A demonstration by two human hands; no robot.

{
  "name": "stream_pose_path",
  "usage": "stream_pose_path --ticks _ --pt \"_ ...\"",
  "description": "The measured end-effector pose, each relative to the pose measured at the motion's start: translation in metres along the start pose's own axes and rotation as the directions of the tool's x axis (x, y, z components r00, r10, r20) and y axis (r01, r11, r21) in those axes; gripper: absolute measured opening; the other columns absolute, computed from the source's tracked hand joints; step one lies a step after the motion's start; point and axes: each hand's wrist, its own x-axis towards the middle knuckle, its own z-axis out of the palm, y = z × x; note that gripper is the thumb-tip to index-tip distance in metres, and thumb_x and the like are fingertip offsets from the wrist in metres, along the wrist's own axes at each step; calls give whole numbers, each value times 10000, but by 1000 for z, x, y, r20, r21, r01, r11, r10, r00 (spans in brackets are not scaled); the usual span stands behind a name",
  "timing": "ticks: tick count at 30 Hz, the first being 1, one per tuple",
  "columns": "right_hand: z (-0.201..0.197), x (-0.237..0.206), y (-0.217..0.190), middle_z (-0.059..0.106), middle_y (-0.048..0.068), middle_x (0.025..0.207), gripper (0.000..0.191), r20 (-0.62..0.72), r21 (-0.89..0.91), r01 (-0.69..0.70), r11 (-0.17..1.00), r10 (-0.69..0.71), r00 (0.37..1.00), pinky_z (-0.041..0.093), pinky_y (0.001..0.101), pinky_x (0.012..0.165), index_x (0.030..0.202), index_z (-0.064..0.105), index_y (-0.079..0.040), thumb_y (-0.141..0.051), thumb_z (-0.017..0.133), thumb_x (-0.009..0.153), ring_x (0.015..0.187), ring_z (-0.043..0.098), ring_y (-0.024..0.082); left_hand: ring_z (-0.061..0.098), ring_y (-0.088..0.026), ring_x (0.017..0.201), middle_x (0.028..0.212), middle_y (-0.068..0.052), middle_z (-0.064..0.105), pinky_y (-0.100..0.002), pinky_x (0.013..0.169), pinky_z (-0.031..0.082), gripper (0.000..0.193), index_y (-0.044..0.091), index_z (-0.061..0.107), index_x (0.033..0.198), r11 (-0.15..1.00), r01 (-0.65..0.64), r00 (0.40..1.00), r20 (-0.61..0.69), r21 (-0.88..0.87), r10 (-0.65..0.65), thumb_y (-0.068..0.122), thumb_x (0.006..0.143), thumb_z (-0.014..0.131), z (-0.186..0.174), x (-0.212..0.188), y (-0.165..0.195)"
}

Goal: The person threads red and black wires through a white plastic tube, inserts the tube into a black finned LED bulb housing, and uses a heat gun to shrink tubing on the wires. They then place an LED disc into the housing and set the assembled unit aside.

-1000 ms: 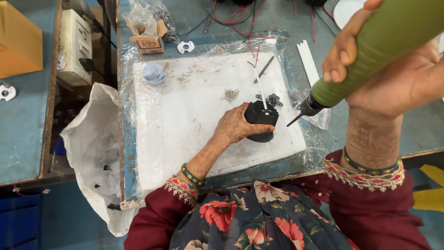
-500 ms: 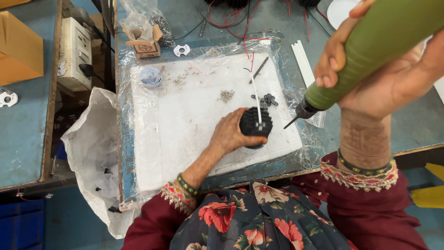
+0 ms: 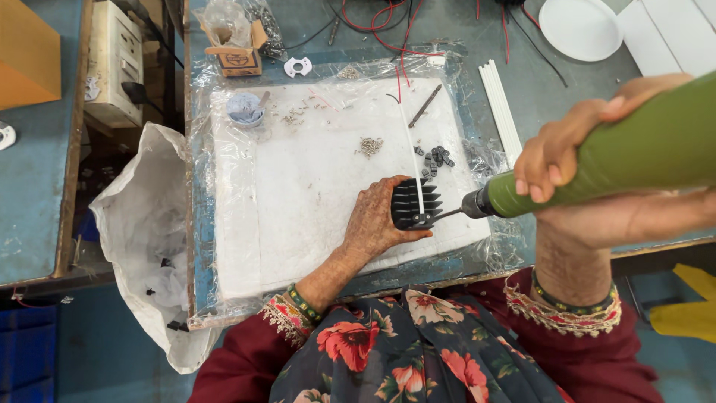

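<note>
My left hand (image 3: 375, 222) grips a black finned heat sink (image 3: 414, 203) on the white plastic-covered mat (image 3: 298, 194), holding it on its side. A white wire runs up from the heat sink. My right hand (image 3: 567, 160) holds a green electric screwdriver (image 3: 619, 164) almost level; its bit tip touches the right face of the heat sink. A small pile of dark parts (image 3: 436, 158) lies just above the heat sink, and a heap of tiny screws (image 3: 368, 145) sits to their left.
A small blue cup (image 3: 244, 108) and a cardboard box (image 3: 234, 54) sit at the mat's far left. White rods (image 3: 501, 112) lie right of the mat, a white plate (image 3: 580, 27) beyond. Red and black wires (image 3: 388, 22) trail at the back. A white sack (image 3: 145, 231) hangs left.
My left hand has tipped the heat sink so its fins show. My right hand has lowered the screwdriver to nearly level, bringing the bit against the heat sink's side.
</note>
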Motion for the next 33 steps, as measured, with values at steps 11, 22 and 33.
stream_pose_path --ticks 11,22,33 --pt "-7 -13 8 439 172 694 890 -64 7 5 1000 -5 998 398 410 482 1135 410 -11 -875 386 924 505 412 246 604 -302 1174 1241 -99 602 -480 980 442 991 109 500 1388 1000 0 1000 22 6 0 545 613 938 1 1 0" --pt "3 -10 0 462 172 670 850 -52 32 -32 999 34 998 420 391 501 1128 455 -18 -840 385 920 520 428 243 607 -304 1159 1229 -98 608 -473 984 448 976 113 509 1376 1000 16 999 39 -7 -16 540 608 936 -1 2 2" --pt "39 2 15 418 170 622 927 -190 -218 -33 975 -9 982 397 365 490 1114 450 4 -886 305 900 488 417 247 575 -314 1148 1206 -99 576 -488 977 428 970 114 511 1360 999 6 999 51 51 -9 549 605 939 -1 3 5"
